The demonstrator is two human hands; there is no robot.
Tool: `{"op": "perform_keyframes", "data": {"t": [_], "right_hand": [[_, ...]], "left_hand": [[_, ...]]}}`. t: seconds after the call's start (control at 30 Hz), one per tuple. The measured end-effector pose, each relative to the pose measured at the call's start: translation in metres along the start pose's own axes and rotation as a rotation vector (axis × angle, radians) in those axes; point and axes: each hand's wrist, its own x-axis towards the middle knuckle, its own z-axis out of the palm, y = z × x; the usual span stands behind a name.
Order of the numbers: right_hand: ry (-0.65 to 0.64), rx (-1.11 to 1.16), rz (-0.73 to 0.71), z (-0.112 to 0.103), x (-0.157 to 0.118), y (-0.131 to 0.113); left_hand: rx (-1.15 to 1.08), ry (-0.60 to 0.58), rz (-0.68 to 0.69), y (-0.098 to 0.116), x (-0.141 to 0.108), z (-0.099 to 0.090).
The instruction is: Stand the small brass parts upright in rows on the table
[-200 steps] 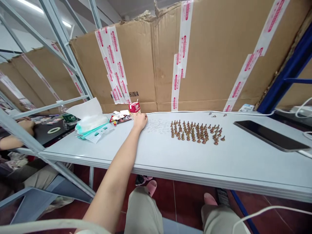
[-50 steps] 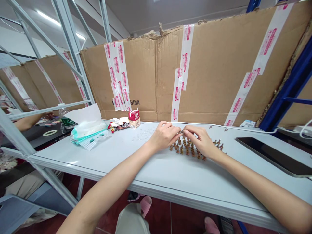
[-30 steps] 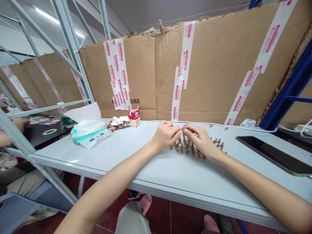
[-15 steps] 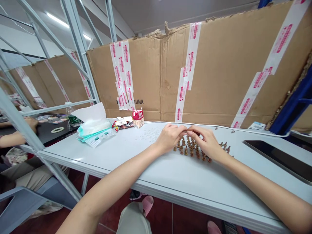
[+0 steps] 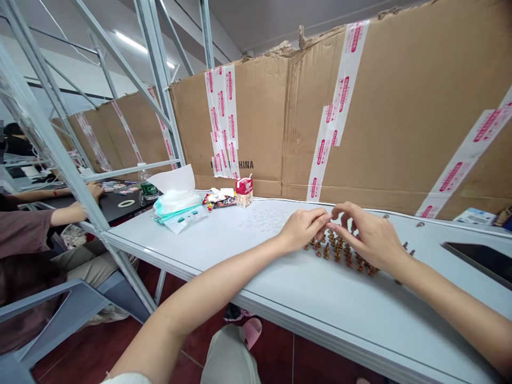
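Observation:
My left hand (image 5: pixel 304 229) is closed, its fingers pinched together around something too small to make out. Its fingertips meet those of my right hand (image 5: pixel 366 234), whose thumb and index finger also pinch at the same spot. Both hands are just above several small brown-gold metal pieces (image 5: pixel 338 253), which stand upright in rows on the light grey table (image 5: pixel 248 266). My right hand hides some of these pieces. Left of the hands, many tiny clear pieces (image 5: pixel 266 220) lie scattered on the tabletop.
A red and white drink carton (image 5: pixel 244 193), snack wrappers (image 5: pixel 221 198) and a teal-edged plastic pack (image 5: pixel 178 205) stand at the back left. A dark phone (image 5: pixel 480 261) lies at the right. Cardboard (image 5: pixel 256 122) walls the back. Another person's arm (image 5: pixel 72 213) rests at the far left.
The camera view has turned to the right, so the things appear further left. My right hand's fingers are more raised and arched, and both hands' fingertips still meet.

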Motion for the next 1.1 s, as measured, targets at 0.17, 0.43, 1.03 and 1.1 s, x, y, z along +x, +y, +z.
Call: {"op": "perform_keyframes", "data": {"t": [0.17,0.43,1.03,1.1], "right_hand": [[0.046,-0.015,-0.070,0.002,-0.001,0.007],[0.043,-0.005,-0.177,0.002,-0.001,0.013],[0.006,0.019,-0.247,0.002,0.002,0.009],[-0.001,0.026,-0.261,0.001,0.002,0.007]], "left_hand": [[-0.228,-0.068,-0.063,-0.004,-0.001,0.004],[-0.671,-0.276,-0.215,-0.012,0.006,0.002],[-0.688,-0.301,-0.188,-0.007,0.003,0.001],[-0.663,-0.297,-0.213,-0.004,0.003,0.000]]}}
